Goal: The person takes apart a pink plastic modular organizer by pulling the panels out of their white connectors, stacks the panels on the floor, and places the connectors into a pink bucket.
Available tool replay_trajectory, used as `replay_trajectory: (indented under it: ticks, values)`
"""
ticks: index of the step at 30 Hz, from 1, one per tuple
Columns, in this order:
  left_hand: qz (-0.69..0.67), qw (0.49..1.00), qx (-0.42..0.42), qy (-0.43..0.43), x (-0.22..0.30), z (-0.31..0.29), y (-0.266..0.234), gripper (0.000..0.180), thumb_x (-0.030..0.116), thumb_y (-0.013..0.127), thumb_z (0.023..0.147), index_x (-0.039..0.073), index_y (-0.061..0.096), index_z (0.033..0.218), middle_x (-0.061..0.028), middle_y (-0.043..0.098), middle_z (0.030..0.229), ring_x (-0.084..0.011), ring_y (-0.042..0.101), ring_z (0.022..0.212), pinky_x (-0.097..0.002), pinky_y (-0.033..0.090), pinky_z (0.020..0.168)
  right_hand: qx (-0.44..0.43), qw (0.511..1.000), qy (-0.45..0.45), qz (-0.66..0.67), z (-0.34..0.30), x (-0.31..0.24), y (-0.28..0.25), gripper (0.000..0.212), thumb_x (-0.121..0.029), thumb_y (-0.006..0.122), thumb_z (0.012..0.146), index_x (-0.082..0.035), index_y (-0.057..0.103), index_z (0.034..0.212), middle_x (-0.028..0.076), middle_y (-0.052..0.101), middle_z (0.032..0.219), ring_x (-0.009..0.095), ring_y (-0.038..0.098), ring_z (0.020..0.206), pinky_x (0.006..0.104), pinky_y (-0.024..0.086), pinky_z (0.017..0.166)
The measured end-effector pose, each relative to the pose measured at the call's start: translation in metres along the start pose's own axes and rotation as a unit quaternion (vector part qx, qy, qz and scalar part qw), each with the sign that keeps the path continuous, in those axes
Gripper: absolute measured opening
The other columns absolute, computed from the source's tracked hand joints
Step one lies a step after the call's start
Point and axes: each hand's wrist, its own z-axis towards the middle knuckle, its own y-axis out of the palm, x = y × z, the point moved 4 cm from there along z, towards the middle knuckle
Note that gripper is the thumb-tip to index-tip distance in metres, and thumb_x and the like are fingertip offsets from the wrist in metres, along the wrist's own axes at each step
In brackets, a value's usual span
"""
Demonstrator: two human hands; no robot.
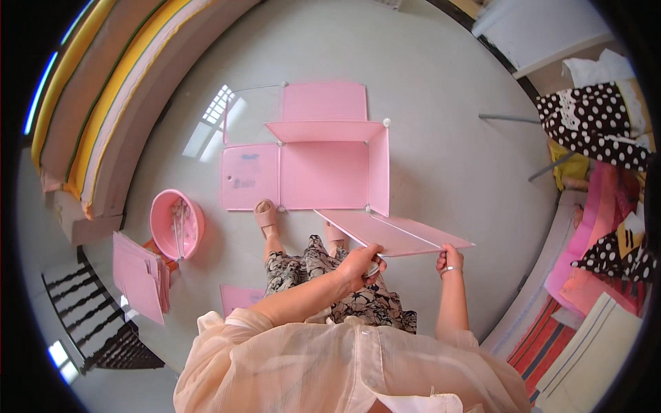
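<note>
Two pink panels (377, 232), lying edge to edge with a white line between them, are held up in front of my legs. My left hand (361, 268) grips their near edge close to the middle, and a small pale object shows at its fingers, too small to name. My right hand (450, 260) pinches the near edge by the right corner. Just beyond the panels is a partly built pink cube shelf (325, 175) with white corner connectors (387, 122). A pink panel with a small round hole (251, 177) is attached at its left side.
On the left are a pink basin (158, 227) holding small parts and metal rods, and a stack of pink panels (140, 275). Another pink panel (238, 299) lies near my left arm. A striped sofa (103, 117) lines the left; piled cloths (595, 124) lie right.
</note>
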Motion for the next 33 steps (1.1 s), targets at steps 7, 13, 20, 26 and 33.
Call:
replay_trajectory:
  ticks: [7, 13, 20, 26, 33]
  values:
    - [0.0, 1.0, -0.005, 0.023, 0.004, -0.069, -0.03, 0.025, 0.022, 0.035, 0.081, 0.0, 0.04, 0.09, -0.0114, 0.053, 0.067, -0.012, 0.032, 0.035, -0.0221, 0.023, 0.028, -0.07, 0.995, -0.062, -0.027, -0.083, -0.016, 0.015, 0.016, -0.016, 0.053, 0.067, -0.007, 0.041, 0.06, 0.0, 0.036, 0.048, 0.008, 0.03, 0.031, 0.0211, 0.02, 0.027]
    - [-0.131, 0.982, 0.014, 0.138, 0.001, -0.146, -0.069, 0.018, 0.019, 0.038, 0.08, 0.002, 0.042, 0.077, -0.0121, 0.051, 0.062, -0.0128, 0.032, 0.034, -0.0227, 0.022, 0.027, -0.253, 0.962, -0.062, -0.079, -0.155, -0.02, 0.063, 0.019, -0.02, 0.052, 0.074, -0.005, 0.043, 0.066, 0.0, 0.035, 0.047, 0.008, 0.029, 0.032, 0.0212, 0.02, 0.028]
    - [-0.203, 0.929, 0.11, 0.289, -0.041, -0.211, -0.11, 0.014, 0.017, 0.042, 0.078, 0.005, 0.042, 0.071, -0.0057, 0.04, 0.043, -0.0136, 0.033, 0.028, -0.0246, 0.023, 0.025, -0.421, 0.876, -0.108, -0.21, -0.216, -0.009, 0.125, 0.024, -0.027, 0.05, 0.078, -0.004, 0.045, 0.072, -0.001, 0.034, 0.047, 0.005, 0.029, 0.033, 0.0187, 0.021, 0.029]
    - [-0.243, 0.829, 0.249, 0.438, -0.082, -0.289, -0.163, 0.01, 0.016, 0.044, 0.075, 0.006, 0.043, 0.073, -0.0028, 0.043, 0.047, -0.0098, 0.036, 0.029, -0.0222, 0.025, 0.024, -0.518, 0.783, -0.133, -0.318, -0.297, 0.02, 0.146, 0.027, -0.032, 0.04, 0.082, -0.006, 0.045, 0.083, -0.001, 0.038, 0.055, 0.005, 0.03, 0.039, 0.017, 0.023, 0.032]
    - [-0.308, 0.677, 0.365, 0.56, -0.115, -0.383, -0.318, 0.013, 0.019, 0.046, 0.077, 0.007, 0.042, 0.072, -0.0019, 0.043, 0.049, -0.0096, 0.037, 0.029, -0.0223, 0.027, 0.023, -0.528, 0.712, -0.156, -0.437, -0.382, 0.082, 0.215, 0.017, -0.016, 0.049, 0.076, -0.006, 0.046, 0.089, 0.0, 0.044, 0.061, 0.005, 0.033, 0.043, 0.0176, 0.024, 0.035]
